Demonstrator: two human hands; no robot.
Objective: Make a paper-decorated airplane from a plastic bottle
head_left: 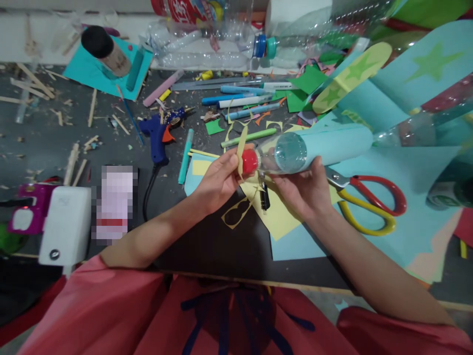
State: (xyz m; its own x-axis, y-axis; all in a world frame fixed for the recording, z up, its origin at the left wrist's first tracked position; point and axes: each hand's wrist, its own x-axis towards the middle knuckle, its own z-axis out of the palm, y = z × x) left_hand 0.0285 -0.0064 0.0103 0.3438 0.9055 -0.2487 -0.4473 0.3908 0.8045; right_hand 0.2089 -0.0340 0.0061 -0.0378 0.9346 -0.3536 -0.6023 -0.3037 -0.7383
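A clear plastic bottle (268,152) with a red cap lies sideways in the air above the desk, its body wrapped in light blue paper (336,145). My right hand (305,190) is closed around it from below, thumb on the near side. At the cap end, my left hand (225,177) pinches a thin pale-yellow paper piece (242,145) against the red cap (250,161). Beneath the hands are a yellow paper sheet (284,217), a black-handled craft knife (264,197) and yellow paper offcuts (236,214). Scissors (373,197) with red and yellow handles rest right of my right hand.
A blue glue gun (158,135) lies to the left, its cord running toward me. Several markers (240,101) and green paper scraps (310,84) are behind the bottle. Empty bottles (207,47) line the back. A phone (114,202) and white box (66,227) sit at left.
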